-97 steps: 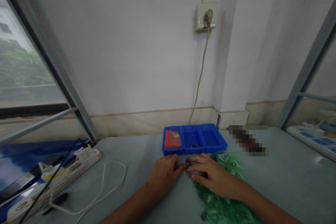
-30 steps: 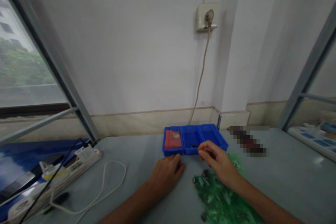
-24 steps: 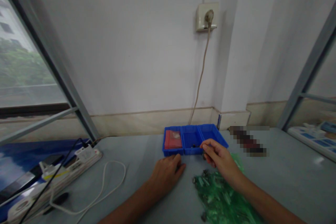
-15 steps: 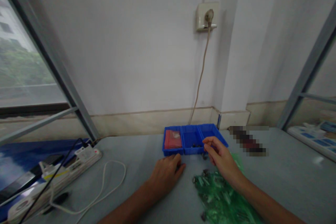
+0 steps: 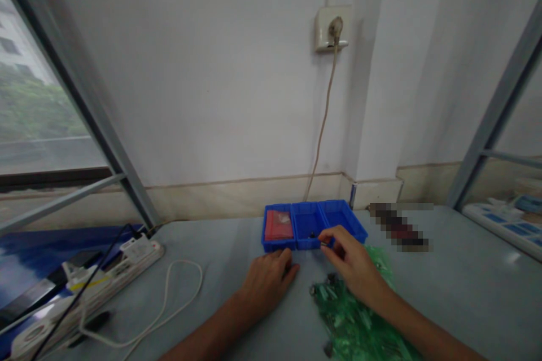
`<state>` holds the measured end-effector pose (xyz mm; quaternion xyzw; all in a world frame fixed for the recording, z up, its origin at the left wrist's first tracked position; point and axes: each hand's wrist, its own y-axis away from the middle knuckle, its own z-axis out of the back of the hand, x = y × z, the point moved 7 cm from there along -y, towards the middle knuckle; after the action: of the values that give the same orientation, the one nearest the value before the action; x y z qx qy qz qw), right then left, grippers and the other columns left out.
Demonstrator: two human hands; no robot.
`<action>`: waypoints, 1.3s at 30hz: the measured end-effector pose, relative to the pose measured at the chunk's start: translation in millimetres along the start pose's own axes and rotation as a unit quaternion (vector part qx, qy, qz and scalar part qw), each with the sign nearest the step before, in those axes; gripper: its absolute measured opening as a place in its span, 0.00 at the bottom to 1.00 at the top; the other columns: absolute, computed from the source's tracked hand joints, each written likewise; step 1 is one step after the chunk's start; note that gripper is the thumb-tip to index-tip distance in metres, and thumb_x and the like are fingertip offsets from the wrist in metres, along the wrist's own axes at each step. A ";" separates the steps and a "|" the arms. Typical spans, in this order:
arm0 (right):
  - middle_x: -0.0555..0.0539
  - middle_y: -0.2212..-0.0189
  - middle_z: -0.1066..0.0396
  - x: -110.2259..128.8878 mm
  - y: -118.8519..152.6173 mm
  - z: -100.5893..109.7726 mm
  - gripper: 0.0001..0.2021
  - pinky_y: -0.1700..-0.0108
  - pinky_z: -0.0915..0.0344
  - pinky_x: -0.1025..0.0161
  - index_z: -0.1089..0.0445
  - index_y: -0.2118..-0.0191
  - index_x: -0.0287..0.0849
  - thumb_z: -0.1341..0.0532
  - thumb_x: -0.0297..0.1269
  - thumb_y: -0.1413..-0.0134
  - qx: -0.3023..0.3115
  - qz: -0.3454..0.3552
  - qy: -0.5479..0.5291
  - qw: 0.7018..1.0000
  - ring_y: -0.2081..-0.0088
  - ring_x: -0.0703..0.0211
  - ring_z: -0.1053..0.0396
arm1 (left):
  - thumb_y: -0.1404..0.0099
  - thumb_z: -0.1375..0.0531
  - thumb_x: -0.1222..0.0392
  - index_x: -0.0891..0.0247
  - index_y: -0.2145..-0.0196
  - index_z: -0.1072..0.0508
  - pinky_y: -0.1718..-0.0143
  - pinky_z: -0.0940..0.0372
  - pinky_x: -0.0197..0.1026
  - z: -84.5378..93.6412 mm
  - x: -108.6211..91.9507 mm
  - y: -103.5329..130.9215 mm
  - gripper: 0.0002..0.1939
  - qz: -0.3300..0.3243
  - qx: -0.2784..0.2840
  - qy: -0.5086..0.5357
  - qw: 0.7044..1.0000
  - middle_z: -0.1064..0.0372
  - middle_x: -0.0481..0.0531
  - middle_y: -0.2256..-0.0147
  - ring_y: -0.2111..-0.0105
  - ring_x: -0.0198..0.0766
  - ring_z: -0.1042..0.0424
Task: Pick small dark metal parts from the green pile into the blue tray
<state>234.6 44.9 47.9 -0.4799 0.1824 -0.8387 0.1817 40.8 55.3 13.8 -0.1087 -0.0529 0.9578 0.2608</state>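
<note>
My right hand [image 5: 349, 259] pinches a small dark metallic part [image 5: 325, 244] between thumb and fingers at the front edge of the middle blue bin [image 5: 308, 220]. A few small dark pieces lie in that bin. My left hand [image 5: 270, 277] rests on the table with its fingers bent and thumb apart, holding nothing, just in front of the left blue bin [image 5: 266, 228], which contains a red packet [image 5: 278, 227]. The right blue bin [image 5: 342, 217] stands beside the middle one. Below my right hand lies a green plastic bag [image 5: 359, 321] with small metallic parts.
On the left are a white power strip [image 5: 127, 265] and a looped white cable [image 5: 169, 316]. A blurred dark object [image 5: 400, 228] lies right of the bins. A wall socket [image 5: 333, 28] with a hanging cord is above. Metal frame bars stand on both sides.
My right hand has moved slightly left and down, and a small dark part now shows in its fingertips. The loose piece in front of the bins no longer shows. My left hand has not moved.
</note>
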 end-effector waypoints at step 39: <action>0.51 0.67 0.29 -19.7 -3.6 -12.3 0.13 0.78 0.47 0.67 0.27 0.57 0.46 0.33 0.48 0.42 0.065 -0.146 -0.219 0.962 0.78 0.65 0.41 | 0.24 0.44 0.54 0.59 0.59 0.32 0.63 0.37 0.39 0.7 0.2 0.3 0.07 -0.001 0.004 0.009 1.000 0.24 0.51 0.60 0.63 0.43 0.25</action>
<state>232.7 59.0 29.3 -0.6608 0.0115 -0.7402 0.1234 40.4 55.2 14.4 -0.1159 -0.0474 0.9567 0.2630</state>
